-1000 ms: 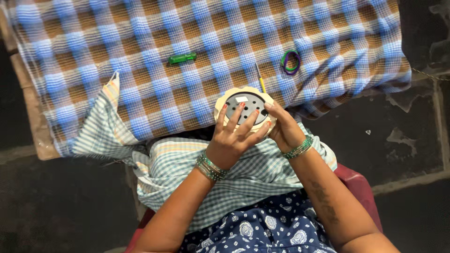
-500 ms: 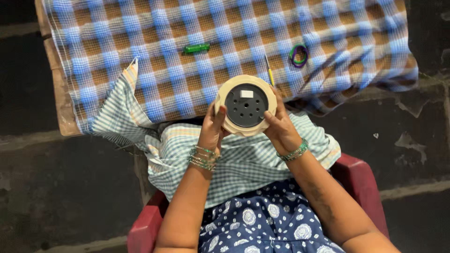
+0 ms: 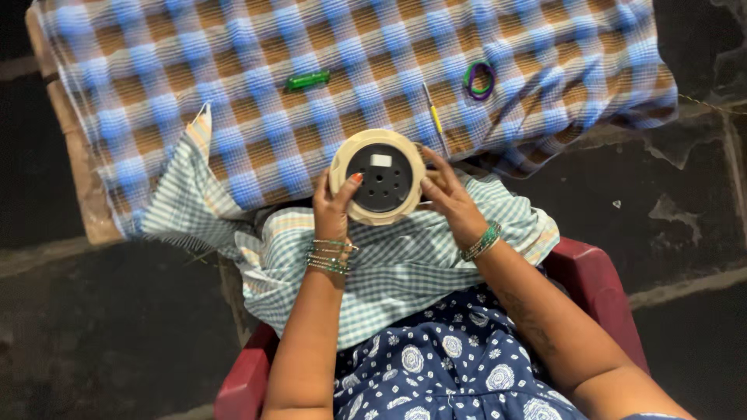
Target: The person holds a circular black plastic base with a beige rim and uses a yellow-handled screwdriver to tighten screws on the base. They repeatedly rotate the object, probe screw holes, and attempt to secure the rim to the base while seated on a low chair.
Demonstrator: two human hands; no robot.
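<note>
I hold a round cream-coloured disc with a black perforated centre (image 3: 379, 177) upright between both hands, just above my lap. My left hand (image 3: 333, 208) grips its left rim, the thumb pressed on the edge. Its right rim rests in the fingers of my right hand (image 3: 447, 199). Both wrists carry green bangles. A light green checked cloth (image 3: 405, 260) lies over my lap under the disc.
A blue and brown checked cloth (image 3: 233, 93) covers the table ahead. On it lie a green tool (image 3: 308, 79), a thin yellow-handled tool (image 3: 433, 110) and a ring of purple and green bangles (image 3: 479, 78). I sit in a dark red plastic chair (image 3: 599, 288).
My left hand has slid off the disc's face to its left rim, so the black centre now shows fully. The disc sits slightly further left in view.
</note>
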